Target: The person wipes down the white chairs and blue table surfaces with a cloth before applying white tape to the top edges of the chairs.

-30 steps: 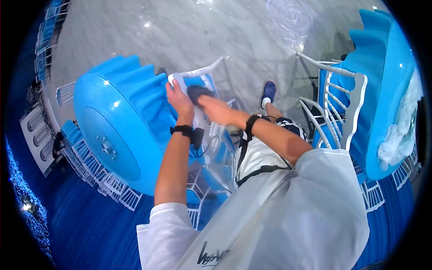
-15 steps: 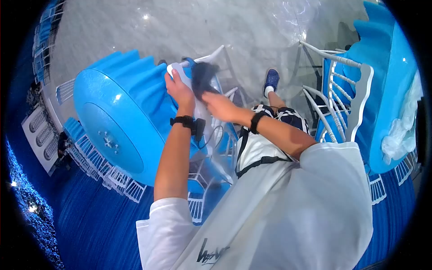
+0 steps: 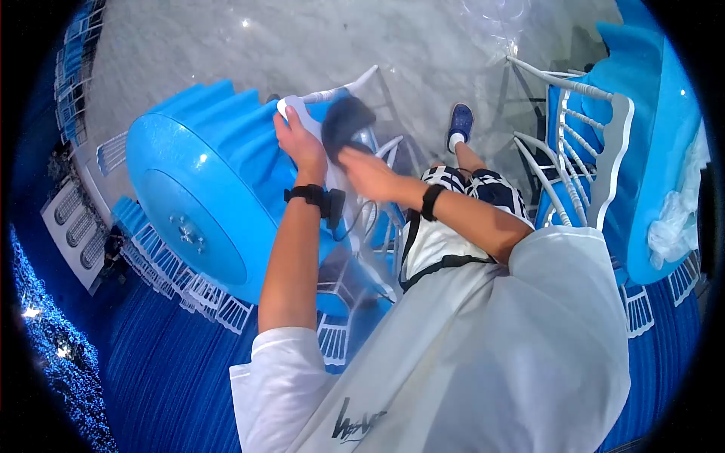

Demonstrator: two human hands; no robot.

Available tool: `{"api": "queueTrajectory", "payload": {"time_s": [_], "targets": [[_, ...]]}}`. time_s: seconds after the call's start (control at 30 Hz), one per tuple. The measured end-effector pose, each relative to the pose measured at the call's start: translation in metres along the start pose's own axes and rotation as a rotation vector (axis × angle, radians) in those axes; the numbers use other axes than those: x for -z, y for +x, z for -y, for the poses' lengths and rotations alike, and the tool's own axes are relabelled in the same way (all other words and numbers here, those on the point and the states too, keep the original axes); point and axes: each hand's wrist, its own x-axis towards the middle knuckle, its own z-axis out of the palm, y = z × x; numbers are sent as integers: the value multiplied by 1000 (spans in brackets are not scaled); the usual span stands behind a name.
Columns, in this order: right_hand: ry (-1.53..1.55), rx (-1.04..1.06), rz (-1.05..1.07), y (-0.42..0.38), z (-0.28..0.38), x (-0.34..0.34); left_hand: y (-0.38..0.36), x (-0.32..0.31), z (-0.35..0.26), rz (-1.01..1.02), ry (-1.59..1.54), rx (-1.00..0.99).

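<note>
My left hand (image 3: 303,145) is closed round the top rail of a white chair (image 3: 290,105) tilted beside the round blue table. In my right hand (image 3: 368,175) is a dark cloth (image 3: 347,124), smeared by motion, against the chair's back and seat side. The fingers of my right hand are partly hidden behind the cloth and blurred. Black bands circle both wrists, and a small black device (image 3: 332,209) with a thin cable sits at my left wrist.
A round table (image 3: 174,204) with a blue cover and turntable stands left. At right are another white chair (image 3: 612,166) and a blue-covered table (image 3: 649,98) bearing crumpled clear plastic (image 3: 672,226). Several white chairs (image 3: 219,298) line the far side. Glossy pale floor (image 3: 264,53) lies ahead.
The dark cloth and my right hand have shifted slightly on the chair. My left hand keeps its hold. The whole view has tilted a little.
</note>
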Motion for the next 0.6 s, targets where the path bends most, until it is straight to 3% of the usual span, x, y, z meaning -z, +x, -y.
{"api": "queueTrajectory", "payload": {"time_s": [0.2,0.23,0.3,0.37,0.47,0.6], "targets": [[47,89,-70,13,-15,-4,4,2,11,-38,84,-74],[-12,73,18,0,-7,4,5,1,10,-31,75,-55],[-79,91,-47,-35,-14,-10,0,2,2,-19,37,-19],[-112,-89,263,-56,13,17,6,4,17,-42,58,-54],[-147,-23,324,-80,1,14,8,5,19,-56,114,-57],[-121,22,614,-68,32,46,20,6,35,-44,53,-74]]}}
